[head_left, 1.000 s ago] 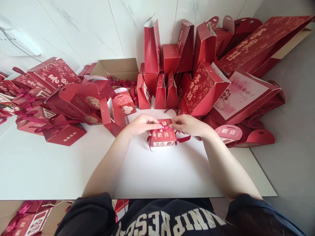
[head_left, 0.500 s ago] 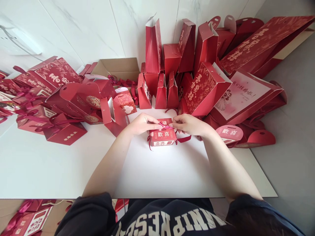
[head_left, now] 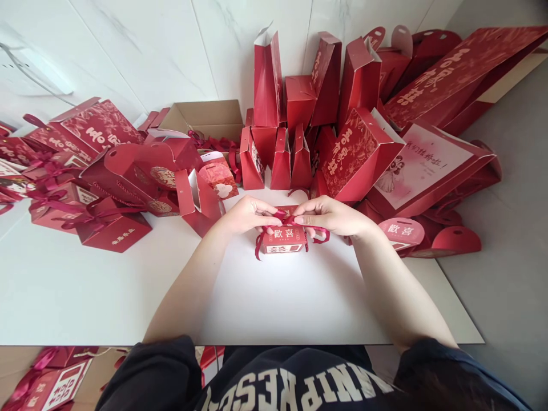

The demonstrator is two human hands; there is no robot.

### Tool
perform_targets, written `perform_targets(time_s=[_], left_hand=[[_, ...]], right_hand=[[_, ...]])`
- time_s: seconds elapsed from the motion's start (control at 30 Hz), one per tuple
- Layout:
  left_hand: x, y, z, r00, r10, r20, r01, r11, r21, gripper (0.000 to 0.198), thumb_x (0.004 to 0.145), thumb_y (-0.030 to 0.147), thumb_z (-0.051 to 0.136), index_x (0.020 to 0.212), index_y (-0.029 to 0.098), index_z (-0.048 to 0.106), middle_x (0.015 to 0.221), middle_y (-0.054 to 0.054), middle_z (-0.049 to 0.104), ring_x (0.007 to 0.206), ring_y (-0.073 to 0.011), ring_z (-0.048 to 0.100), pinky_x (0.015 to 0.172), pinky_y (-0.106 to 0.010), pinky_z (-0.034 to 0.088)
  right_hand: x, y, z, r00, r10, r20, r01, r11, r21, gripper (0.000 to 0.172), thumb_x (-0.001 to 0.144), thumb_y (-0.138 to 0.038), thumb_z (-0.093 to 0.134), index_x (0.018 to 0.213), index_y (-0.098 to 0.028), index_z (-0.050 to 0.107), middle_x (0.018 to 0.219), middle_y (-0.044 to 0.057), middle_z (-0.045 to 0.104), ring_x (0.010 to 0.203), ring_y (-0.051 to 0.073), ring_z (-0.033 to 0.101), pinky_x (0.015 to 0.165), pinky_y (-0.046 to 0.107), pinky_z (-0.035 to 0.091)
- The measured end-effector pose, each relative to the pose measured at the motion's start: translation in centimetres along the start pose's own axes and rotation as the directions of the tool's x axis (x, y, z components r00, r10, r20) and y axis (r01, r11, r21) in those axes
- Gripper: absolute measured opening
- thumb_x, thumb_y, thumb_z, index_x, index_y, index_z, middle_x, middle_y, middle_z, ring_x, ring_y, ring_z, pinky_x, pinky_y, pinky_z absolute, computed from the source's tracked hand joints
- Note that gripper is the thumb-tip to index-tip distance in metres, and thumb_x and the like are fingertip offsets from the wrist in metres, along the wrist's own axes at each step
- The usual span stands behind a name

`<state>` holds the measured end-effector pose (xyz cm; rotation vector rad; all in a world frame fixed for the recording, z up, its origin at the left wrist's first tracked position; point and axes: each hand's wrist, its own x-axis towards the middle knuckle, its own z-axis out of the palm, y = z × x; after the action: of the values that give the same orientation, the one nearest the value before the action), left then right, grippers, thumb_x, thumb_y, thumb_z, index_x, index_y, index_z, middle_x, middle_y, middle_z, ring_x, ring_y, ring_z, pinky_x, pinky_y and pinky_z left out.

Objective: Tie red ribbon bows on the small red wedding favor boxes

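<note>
A small red gift box (head_left: 284, 238) with pale characters on its top and front rests on the white table in front of me. Dark red ribbon (head_left: 258, 246) crosses the box top, with loose ends hanging at both sides. At the box's left, my left hand (head_left: 254, 214) pinches the ribbon between thumb and fingers. My right hand (head_left: 326, 216) pinches it from the other side, and a ribbon loop bends out below those fingers. The two hands almost meet over the top, covering part of the ribbon's crossing.
Red paper bags (head_left: 267, 80) and boxes crowd the back and right of the white table (head_left: 274, 302). Ribbon-tied boxes (head_left: 112, 225) stand at the left. An open cardboard box (head_left: 208, 117) with ribbons sits by the tiled wall. More boxes (head_left: 55, 385) lie below the table's front edge.
The ribbon on the right has been drawn in toward the middle, forming a loop at my right hand. Both hands keep nearly the same place over the box.
</note>
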<state>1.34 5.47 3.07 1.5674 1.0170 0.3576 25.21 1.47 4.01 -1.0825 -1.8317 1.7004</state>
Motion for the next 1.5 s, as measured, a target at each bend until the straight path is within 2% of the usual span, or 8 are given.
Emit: perform_targets(time_s=[0.13, 0.33, 0.6, 0.77, 0.93, 1.07, 1.2, 1.5], left_hand=[[-0.1, 0.4, 0.1, 1.0, -0.004, 0.015, 0.004, 1.0, -0.003, 0.028, 0.075, 0.024, 0.076, 0.101, 0.014, 0.075, 0.085, -0.008, 0.076, 0.066, -0.0127, 0.069, 0.058, -0.021, 0.054], [-0.2, 0.6, 0.3, 0.997, 0.058, 0.048, -0.059, 0.998, 0.024, 0.027, 0.075, 0.02, 0.075, 0.101, 0.012, 0.074, 0.092, -0.008, 0.076, 0.075, -0.0137, 0.069, 0.072, -0.025, 0.057], [-0.3, 0.1, 0.3, 0.985, 0.134, 0.107, -0.14, 0.989, 0.048, 0.03, 0.073, 0.025, 0.076, 0.1, 0.013, 0.074, 0.095, -0.007, 0.075, 0.081, -0.0162, 0.069, 0.07, -0.024, 0.056], [-0.2, 0.2, 0.7, 0.983, 0.184, 0.019, -0.185, 0.977, 0.106, 0.023, 0.08, 0.034, 0.071, 0.088, 0.013, 0.075, 0.081, -0.004, 0.073, 0.072, -0.0134, 0.065, 0.062, -0.022, 0.05], [-0.1, 0.1, 0.8, 0.985, 0.17, 0.012, -0.169, 0.974, 0.15, 0.027, 0.084, 0.038, 0.065, 0.077, 0.013, 0.074, 0.064, -0.001, 0.066, 0.058, -0.0089, 0.057, 0.056, -0.02, 0.045], [-0.2, 0.1, 0.7, 0.988, 0.156, 0.012, -0.156, 0.982, 0.108, 0.026, 0.083, 0.038, 0.066, 0.089, 0.015, 0.077, 0.073, -0.003, 0.071, 0.063, -0.0101, 0.061, 0.061, -0.021, 0.048], [-0.1, 0.0, 0.7, 0.99, 0.144, 0.002, -0.143, 0.984, 0.109, 0.028, 0.082, 0.04, 0.068, 0.09, 0.015, 0.077, 0.077, -0.004, 0.072, 0.066, -0.0113, 0.062, 0.063, -0.022, 0.049], [0.0, -0.5, 0.6, 0.991, 0.131, 0.002, -0.131, 0.989, 0.074, 0.027, 0.081, 0.039, 0.069, 0.092, 0.014, 0.072, 0.078, -0.004, 0.07, 0.065, -0.0111, 0.062, 0.064, -0.024, 0.051]], right_hand=[[0.6, 0.4, 0.6, 0.993, -0.12, 0.018, 0.121, 0.992, -0.039, 0.037, 0.09, -0.044, 0.059, 0.11, -0.014, 0.068, 0.075, 0.002, 0.065, 0.064, 0.013, 0.055, 0.063, 0.025, 0.047], [1.1, 0.8, 1.1, 0.974, -0.224, -0.028, 0.216, 0.96, -0.18, 0.036, 0.093, -0.039, 0.053, 0.117, -0.017, 0.068, 0.099, 0.006, 0.069, 0.086, 0.018, 0.061, 0.082, 0.029, 0.047], [1.3, 0.9, 1.9, 0.924, -0.381, -0.044, 0.328, 0.845, -0.422, 0.027, 0.095, -0.022, 0.049, 0.116, -0.021, 0.067, 0.091, 0.001, 0.067, 0.07, 0.013, 0.054, 0.072, 0.025, 0.043], [1.4, 1.4, 2.3, 0.92, -0.383, -0.08, 0.281, 0.789, -0.546, 0.023, 0.093, -0.019, 0.05, 0.112, -0.025, 0.063, 0.071, -0.004, 0.06, 0.059, 0.012, 0.049, 0.063, 0.024, 0.04], [1.2, 1.4, 2.2, 0.926, -0.356, -0.128, 0.268, 0.855, -0.445, 0.027, 0.088, -0.021, 0.061, 0.113, -0.023, 0.051, 0.072, -0.005, 0.058, 0.06, 0.012, 0.053, 0.06, 0.023, 0.041], [1.4, 1.4, 1.7, 0.905, -0.361, -0.225, 0.215, 0.845, -0.491, 0.012, 0.092, -0.031, 0.058, 0.096, -0.02, 0.062, 0.078, -0.001, 0.064, 0.065, 0.013, 0.057, 0.062, 0.025, 0.043], [1.6, 1.5, 1.6, 0.888, -0.379, -0.261, 0.172, 0.799, -0.576, 0.015, 0.091, -0.027, 0.057, 0.09, -0.019, 0.07, 0.083, 0.001, 0.069, 0.069, 0.014, 0.06, 0.064, 0.026, 0.043], [1.8, 1.4, 2.1, 0.861, -0.38, -0.339, 0.142, 0.818, -0.557, 0.006, 0.079, -0.016, 0.061, 0.077, -0.018, 0.066, 0.071, -0.001, 0.065, 0.063, 0.013, 0.057, 0.061, 0.025, 0.042]])
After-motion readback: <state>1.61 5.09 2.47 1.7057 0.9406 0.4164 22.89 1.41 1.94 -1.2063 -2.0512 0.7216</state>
